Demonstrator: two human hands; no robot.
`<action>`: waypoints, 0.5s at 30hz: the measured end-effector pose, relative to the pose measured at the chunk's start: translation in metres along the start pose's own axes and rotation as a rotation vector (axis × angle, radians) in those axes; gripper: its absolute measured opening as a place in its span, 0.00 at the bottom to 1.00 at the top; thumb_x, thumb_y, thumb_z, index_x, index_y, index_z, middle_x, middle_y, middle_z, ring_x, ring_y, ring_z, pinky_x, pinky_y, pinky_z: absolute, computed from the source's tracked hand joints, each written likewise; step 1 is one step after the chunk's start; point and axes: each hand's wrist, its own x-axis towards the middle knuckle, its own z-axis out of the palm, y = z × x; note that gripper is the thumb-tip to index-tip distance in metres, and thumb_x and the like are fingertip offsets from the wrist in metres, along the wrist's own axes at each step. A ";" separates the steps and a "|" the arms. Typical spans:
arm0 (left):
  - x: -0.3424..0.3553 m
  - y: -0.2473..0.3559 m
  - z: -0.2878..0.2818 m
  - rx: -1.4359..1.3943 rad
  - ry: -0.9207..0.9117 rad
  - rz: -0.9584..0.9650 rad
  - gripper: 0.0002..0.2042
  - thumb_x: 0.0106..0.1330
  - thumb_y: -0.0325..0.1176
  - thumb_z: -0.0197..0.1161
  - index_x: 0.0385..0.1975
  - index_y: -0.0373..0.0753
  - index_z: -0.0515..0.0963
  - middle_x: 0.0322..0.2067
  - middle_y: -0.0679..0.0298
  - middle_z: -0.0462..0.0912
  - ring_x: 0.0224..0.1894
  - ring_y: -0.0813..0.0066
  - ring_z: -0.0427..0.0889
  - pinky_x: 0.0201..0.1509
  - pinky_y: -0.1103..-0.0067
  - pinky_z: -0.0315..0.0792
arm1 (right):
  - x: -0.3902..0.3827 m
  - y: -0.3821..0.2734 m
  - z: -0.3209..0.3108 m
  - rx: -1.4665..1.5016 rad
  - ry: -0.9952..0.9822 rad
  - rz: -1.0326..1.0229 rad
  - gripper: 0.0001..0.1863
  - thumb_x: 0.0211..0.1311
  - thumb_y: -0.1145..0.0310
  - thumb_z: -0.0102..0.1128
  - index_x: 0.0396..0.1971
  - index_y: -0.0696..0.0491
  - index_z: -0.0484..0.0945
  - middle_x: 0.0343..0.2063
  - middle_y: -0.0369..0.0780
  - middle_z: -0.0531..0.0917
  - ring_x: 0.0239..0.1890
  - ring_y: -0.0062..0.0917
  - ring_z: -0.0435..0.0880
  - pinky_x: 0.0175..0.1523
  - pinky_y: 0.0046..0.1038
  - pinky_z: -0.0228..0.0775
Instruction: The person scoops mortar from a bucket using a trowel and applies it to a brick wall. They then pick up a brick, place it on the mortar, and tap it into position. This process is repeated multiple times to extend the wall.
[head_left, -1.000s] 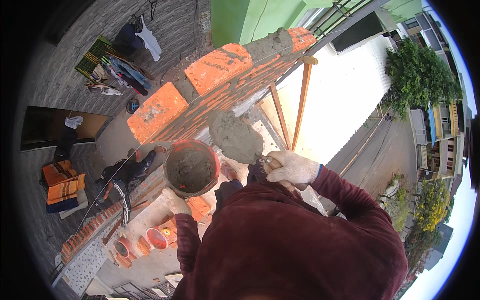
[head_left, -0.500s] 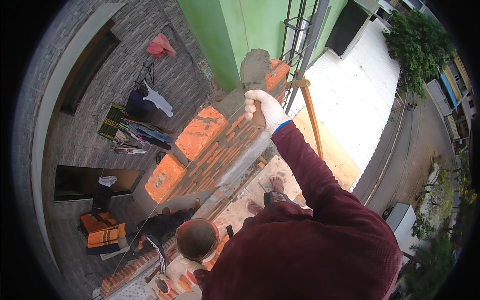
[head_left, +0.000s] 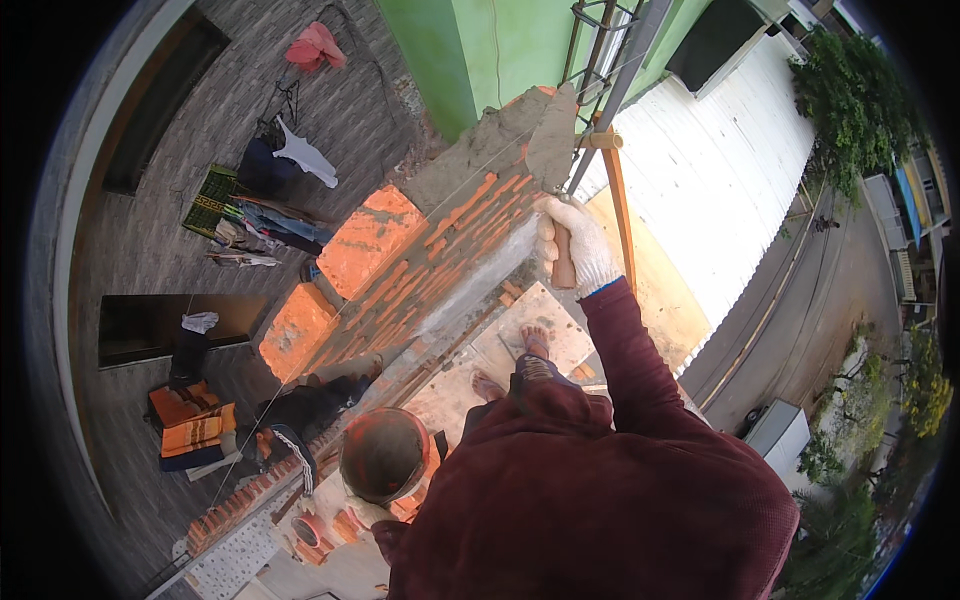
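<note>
My right hand (head_left: 567, 243), in a white knit glove, grips the wooden handle of a trowel (head_left: 552, 140). Its mortar-smeared blade lies against the far right end of a brick wall (head_left: 450, 235). Grey mortar (head_left: 465, 160) is spread over the top there. Two orange bricks, a farther one (head_left: 372, 240) and a nearer one (head_left: 298, 330), sit on the wall with a gap between them. At lower left, my gloved left hand (head_left: 368, 511) is closed at the side of a bucket (head_left: 383, 456) with mortar inside; its fingers are mostly hidden.
A thin string runs along the wall. Steel rebar (head_left: 600, 50) and a wooden post (head_left: 622, 200) stand at the wall's far end beside a green wall (head_left: 430, 60). My feet are on boards (head_left: 545, 315). Another person (head_left: 310, 410) is below left; a street lies far below right.
My right hand has brought the trowel down and to the right, its blade now tilted along the wall's edge. More mortar shows spread on the wall top. The whole view has shifted slightly.
</note>
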 end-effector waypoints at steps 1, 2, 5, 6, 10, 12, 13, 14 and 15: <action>0.004 -0.006 -0.001 -0.013 0.018 -0.011 0.36 0.79 0.65 0.39 0.74 0.45 0.69 0.69 0.57 0.76 0.65 0.55 0.80 0.61 0.64 0.80 | -0.002 0.003 -0.011 -0.030 0.039 0.063 0.15 0.76 0.57 0.57 0.43 0.56 0.76 0.21 0.35 0.76 0.15 0.20 0.73 0.18 0.27 0.70; 0.007 -0.011 -0.001 -0.005 -0.013 -0.010 0.36 0.79 0.65 0.39 0.73 0.45 0.70 0.68 0.58 0.77 0.65 0.56 0.81 0.60 0.64 0.80 | -0.001 0.009 -0.022 -0.064 0.077 0.124 0.17 0.78 0.55 0.55 0.43 0.56 0.75 0.21 0.35 0.76 0.15 0.20 0.73 0.18 0.27 0.71; 0.012 -0.020 0.012 0.002 -0.133 0.025 0.34 0.80 0.64 0.40 0.73 0.45 0.71 0.67 0.60 0.79 0.63 0.56 0.82 0.57 0.66 0.82 | 0.022 0.039 -0.038 -0.113 0.075 0.178 0.22 0.81 0.47 0.49 0.44 0.53 0.76 0.21 0.33 0.75 0.15 0.19 0.72 0.17 0.26 0.68; 0.010 -0.021 0.016 0.037 -0.075 0.029 0.34 0.80 0.64 0.41 0.72 0.45 0.71 0.67 0.59 0.79 0.62 0.57 0.83 0.56 0.66 0.82 | 0.031 0.052 -0.038 -0.125 0.077 0.198 0.23 0.82 0.44 0.46 0.45 0.52 0.76 0.21 0.32 0.74 0.16 0.19 0.71 0.17 0.25 0.67; 0.001 -0.017 0.046 0.116 -0.009 0.094 0.35 0.79 0.64 0.44 0.69 0.40 0.72 0.64 0.57 0.80 0.58 0.59 0.84 0.54 0.65 0.82 | 0.041 0.085 -0.030 -0.059 0.016 0.188 0.23 0.83 0.46 0.46 0.44 0.52 0.76 0.21 0.32 0.75 0.15 0.20 0.72 0.18 0.26 0.68; -0.005 -0.009 0.060 0.170 -0.033 0.093 0.35 0.79 0.65 0.44 0.68 0.38 0.72 0.63 0.56 0.80 0.58 0.59 0.84 0.54 0.66 0.82 | 0.024 0.085 -0.029 -0.130 0.019 0.221 0.23 0.82 0.46 0.47 0.45 0.53 0.76 0.21 0.33 0.75 0.16 0.20 0.72 0.19 0.26 0.68; -0.006 -0.004 0.070 0.184 -0.072 0.060 0.33 0.81 0.62 0.43 0.67 0.38 0.72 0.61 0.57 0.81 0.57 0.59 0.84 0.54 0.66 0.83 | 0.011 0.080 -0.030 -0.159 0.017 0.238 0.23 0.82 0.47 0.47 0.46 0.53 0.76 0.21 0.33 0.76 0.16 0.20 0.73 0.19 0.26 0.68; -0.013 -0.002 0.075 0.218 -0.137 0.141 0.33 0.81 0.62 0.43 0.66 0.37 0.73 0.60 0.56 0.81 0.57 0.59 0.84 0.55 0.66 0.83 | -0.004 0.073 -0.032 -0.212 0.006 0.252 0.22 0.81 0.47 0.48 0.46 0.54 0.76 0.22 0.33 0.76 0.16 0.20 0.73 0.19 0.26 0.69; -0.017 -0.001 0.087 0.215 -0.146 0.148 0.33 0.81 0.61 0.42 0.65 0.36 0.73 0.60 0.56 0.81 0.56 0.60 0.84 0.56 0.66 0.83 | -0.019 0.063 -0.035 -0.260 -0.003 0.269 0.22 0.81 0.48 0.48 0.46 0.54 0.76 0.22 0.33 0.76 0.16 0.20 0.73 0.19 0.25 0.69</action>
